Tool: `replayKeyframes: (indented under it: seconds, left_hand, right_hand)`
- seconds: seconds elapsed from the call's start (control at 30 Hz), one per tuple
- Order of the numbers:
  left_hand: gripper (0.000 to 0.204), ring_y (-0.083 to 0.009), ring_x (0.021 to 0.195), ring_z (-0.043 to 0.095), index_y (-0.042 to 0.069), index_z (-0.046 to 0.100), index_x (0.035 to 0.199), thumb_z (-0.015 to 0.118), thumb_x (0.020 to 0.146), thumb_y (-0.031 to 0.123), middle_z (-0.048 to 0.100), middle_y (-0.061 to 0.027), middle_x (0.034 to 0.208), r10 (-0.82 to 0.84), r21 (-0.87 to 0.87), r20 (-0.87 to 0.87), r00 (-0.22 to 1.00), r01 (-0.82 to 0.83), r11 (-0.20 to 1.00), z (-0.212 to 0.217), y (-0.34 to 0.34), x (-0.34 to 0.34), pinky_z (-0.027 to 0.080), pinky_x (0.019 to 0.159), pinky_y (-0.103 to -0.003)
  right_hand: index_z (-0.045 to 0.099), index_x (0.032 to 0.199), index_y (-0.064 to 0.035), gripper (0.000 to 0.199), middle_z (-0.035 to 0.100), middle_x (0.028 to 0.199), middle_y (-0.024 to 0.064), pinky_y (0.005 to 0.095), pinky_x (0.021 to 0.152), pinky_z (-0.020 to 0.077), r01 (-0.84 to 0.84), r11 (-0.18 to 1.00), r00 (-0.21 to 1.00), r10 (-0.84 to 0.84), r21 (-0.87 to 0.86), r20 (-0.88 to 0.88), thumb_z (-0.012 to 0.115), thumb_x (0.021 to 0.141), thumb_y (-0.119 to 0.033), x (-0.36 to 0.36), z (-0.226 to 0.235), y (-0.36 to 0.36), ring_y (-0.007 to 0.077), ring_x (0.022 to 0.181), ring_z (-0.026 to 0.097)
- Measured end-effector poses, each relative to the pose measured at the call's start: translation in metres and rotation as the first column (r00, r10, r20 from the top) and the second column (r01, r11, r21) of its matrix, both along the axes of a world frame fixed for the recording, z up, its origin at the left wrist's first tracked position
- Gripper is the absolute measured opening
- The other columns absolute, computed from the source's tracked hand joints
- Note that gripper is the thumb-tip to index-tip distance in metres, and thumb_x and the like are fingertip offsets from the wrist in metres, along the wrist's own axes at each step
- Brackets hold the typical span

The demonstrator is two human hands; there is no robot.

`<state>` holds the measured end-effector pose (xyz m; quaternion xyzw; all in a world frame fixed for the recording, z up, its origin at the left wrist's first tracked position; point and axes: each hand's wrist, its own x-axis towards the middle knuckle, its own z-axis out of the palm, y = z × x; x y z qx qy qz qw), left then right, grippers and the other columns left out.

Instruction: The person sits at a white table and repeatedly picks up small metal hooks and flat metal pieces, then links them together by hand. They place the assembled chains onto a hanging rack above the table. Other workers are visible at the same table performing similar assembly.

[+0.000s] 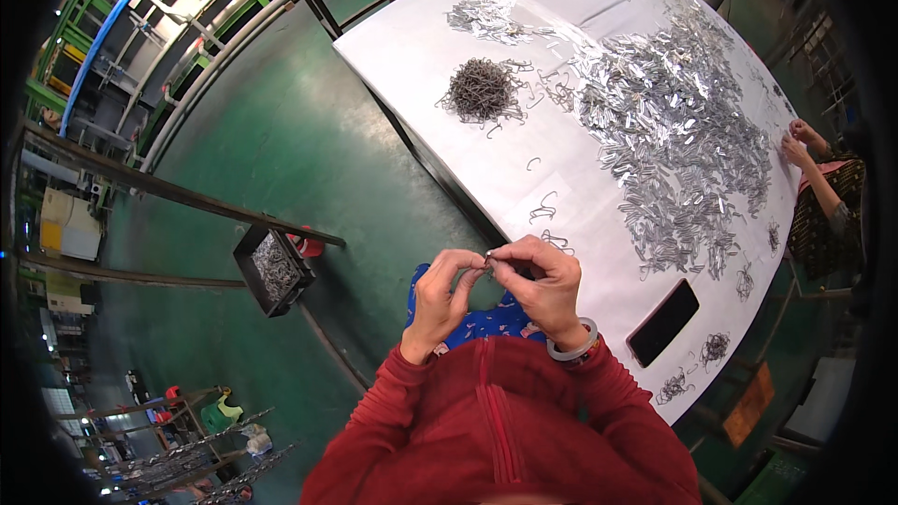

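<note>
In front of my chest, my left hand point(440, 299) and my right hand point(544, 285) meet with fingertips pinched together. Between them is a small metal piece point(488, 262), mostly covered by the fingers, so I cannot make out its exact kind. Just beyond my right hand, a few loose wire hooks point(556, 241) lie on the white-covered table point(496, 168). Farther up the table is a dark heap of wire hooks point(482, 91). A broad pile of shiny flat metal pieces point(664, 122) spreads over the middle.
A black phone point(663, 323) lies right of my right arm, near small hook clusters point(715, 347). Left of the table, a dark bin point(271, 271) holds metal parts beside metal rails. Across the table's right edge, another person's hands point(800, 142) are at work.
</note>
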<state>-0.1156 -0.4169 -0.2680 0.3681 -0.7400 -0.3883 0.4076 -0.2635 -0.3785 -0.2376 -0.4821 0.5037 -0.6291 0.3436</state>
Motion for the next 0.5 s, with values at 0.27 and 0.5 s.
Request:
replayKeyframes:
  seconds: [0.27, 0.5]
  left_hand:
    - [0.025, -0.0175, 0.091, 0.061, 0.000, 0.058, 0.112, 0.059, 0.087, 0.004, 0.065, -0.0115, 0.104, 0.224, 0.215, -0.219, 0.950, -0.177, 0.961, -0.017, -0.026, -0.006, 0.048, 0.078, -0.029]
    - [0.013, -0.0297, 0.078, 0.058, 0.002, 0.067, 0.084, 0.062, 0.083, 0.014, 0.061, -0.0131, 0.079, 0.211, -0.249, 0.390, 0.896, -0.118, 0.961, -0.064, -0.182, -0.091, 0.046, 0.069, -0.041]
  right_hand:
    - [0.064, 0.086, 0.0050, 0.018, 0.064, 0.079, 0.0111, 0.0248, 0.064, 0.0503, -0.078, 0.997, 0.987, 0.078, -0.006, 0.139, 0.062, 0.072, 0.017, 0.002, -0.012, 0.005, 0.0149, 0.072, 0.061]
    - [0.066, 0.081, 0.0002, 0.019, 0.066, 0.078, 0.0085, 0.0238, 0.061, 0.0494, -0.087, 0.992, 0.990, 0.096, -0.094, 0.101, 0.066, 0.068, 0.013, -0.002, -0.010, 0.011, 0.0158, 0.068, 0.062]
